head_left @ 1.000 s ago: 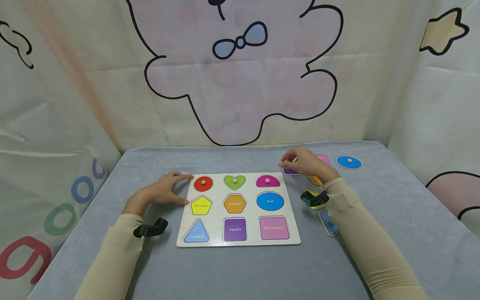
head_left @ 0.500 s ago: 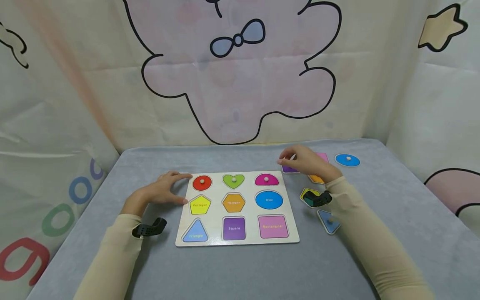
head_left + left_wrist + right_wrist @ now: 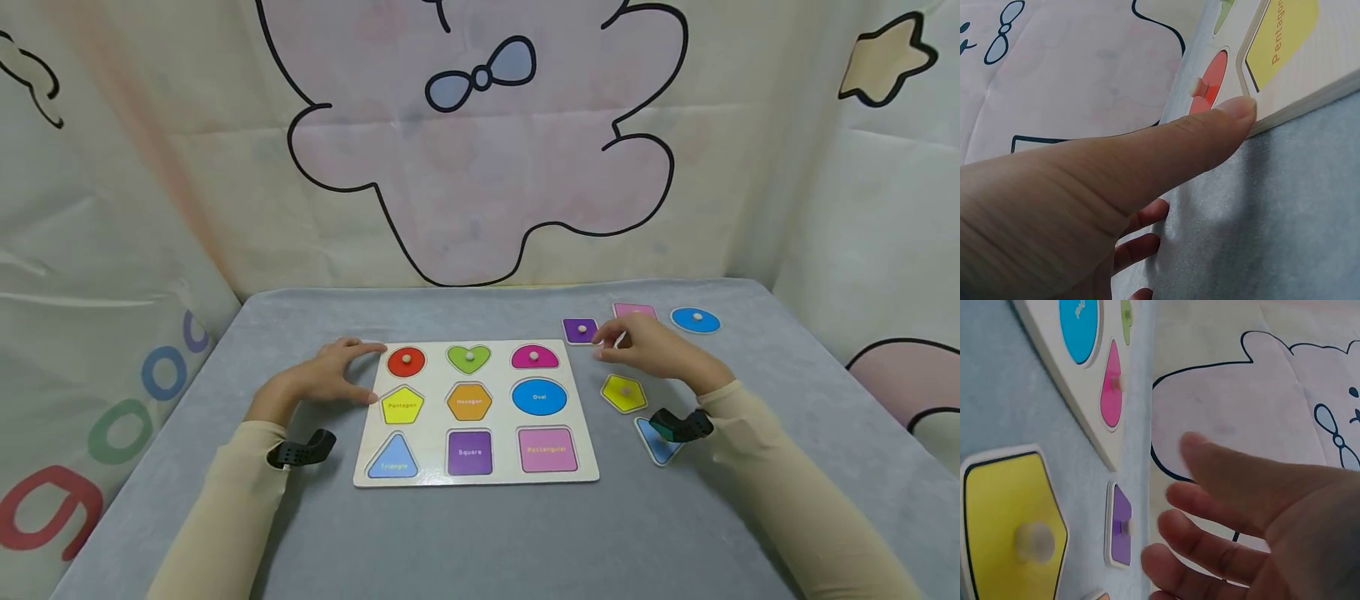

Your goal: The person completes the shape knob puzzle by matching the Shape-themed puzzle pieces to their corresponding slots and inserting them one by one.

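Observation:
My left hand [image 3: 318, 382] rests its index finger and thumb against the left edge of the white shape puzzle board [image 3: 435, 421]; in the left wrist view the thumb [image 3: 1210, 128] meets the edge beside the printed pentagon. Knobbed red circle [image 3: 397, 362], green heart [image 3: 461, 358] and magenta half-circle [image 3: 525, 358] pieces fill the top row. Printed names show in the lower spaces. My right hand [image 3: 660, 346] hovers right of the board, fingers loosely bent and holding nothing. Its fingertips are near the purple square piece [image 3: 572, 332]. A sliver of an orange piece [image 3: 1102, 597] shows in the right wrist view.
Right of the board lie a yellow pentagon piece [image 3: 615, 393], a blue triangle piece [image 3: 655, 446] partly under the wrist strap, a pink rectangle piece [image 3: 632, 309] and a blue oval piece [image 3: 688, 322]. Grey cloth [image 3: 480, 542] covers the table; a printed curtain [image 3: 480, 167] hangs behind.
My right hand has moved right and slightly nearer me, uncovering the purple square and yellow pentagon while covering the orange piece. The left hand stays at the board's edge.

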`<action>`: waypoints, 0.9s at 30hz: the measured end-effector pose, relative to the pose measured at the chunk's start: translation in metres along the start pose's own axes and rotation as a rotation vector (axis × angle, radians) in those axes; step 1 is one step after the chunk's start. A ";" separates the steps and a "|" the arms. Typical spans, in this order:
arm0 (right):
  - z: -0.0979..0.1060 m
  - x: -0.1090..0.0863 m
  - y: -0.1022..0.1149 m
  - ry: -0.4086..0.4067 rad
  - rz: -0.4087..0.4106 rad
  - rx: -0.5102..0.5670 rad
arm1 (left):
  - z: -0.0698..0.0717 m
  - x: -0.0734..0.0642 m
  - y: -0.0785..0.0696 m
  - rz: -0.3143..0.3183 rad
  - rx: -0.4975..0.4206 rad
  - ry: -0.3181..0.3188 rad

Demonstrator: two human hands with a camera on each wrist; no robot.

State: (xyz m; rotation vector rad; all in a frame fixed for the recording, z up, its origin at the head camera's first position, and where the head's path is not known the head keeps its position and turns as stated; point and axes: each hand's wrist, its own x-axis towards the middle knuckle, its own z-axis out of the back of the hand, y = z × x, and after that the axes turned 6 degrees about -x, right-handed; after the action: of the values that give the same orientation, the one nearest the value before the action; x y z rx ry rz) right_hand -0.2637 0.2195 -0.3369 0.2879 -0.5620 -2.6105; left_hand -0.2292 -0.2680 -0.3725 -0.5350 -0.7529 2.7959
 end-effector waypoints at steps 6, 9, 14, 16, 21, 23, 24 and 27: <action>0.002 -0.007 -0.012 0.116 0.042 0.006 | 0.001 -0.001 0.000 -0.009 -0.007 -0.003; 0.004 -0.009 -0.017 0.162 0.060 0.020 | 0.001 0.000 0.001 -0.004 -0.010 -0.005; 0.005 -0.010 -0.025 0.223 0.080 0.029 | 0.000 0.001 0.001 0.008 -0.008 -0.006; 0.004 -0.010 -0.027 0.231 0.082 0.026 | 0.001 0.001 0.000 0.007 -0.001 -0.008; 0.002 -0.009 -0.027 0.238 0.063 0.016 | 0.002 0.000 0.000 0.002 0.001 -0.008; 0.001 -0.009 -0.028 0.251 0.054 0.013 | 0.001 0.000 0.000 0.003 -0.004 -0.004; 0.001 -0.009 -0.029 0.260 0.050 0.012 | 0.001 0.000 0.001 0.003 -0.006 -0.002; 0.002 -0.008 -0.030 0.284 0.054 0.012 | 0.000 0.000 0.001 0.006 -0.011 -0.007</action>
State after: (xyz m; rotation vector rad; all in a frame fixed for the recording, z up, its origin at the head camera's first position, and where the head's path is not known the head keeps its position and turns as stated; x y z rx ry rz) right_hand -0.2683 0.2485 -0.3475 0.6263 -0.4788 -2.4563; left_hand -0.2293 -0.2689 -0.3726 -0.5305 -0.7691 2.8025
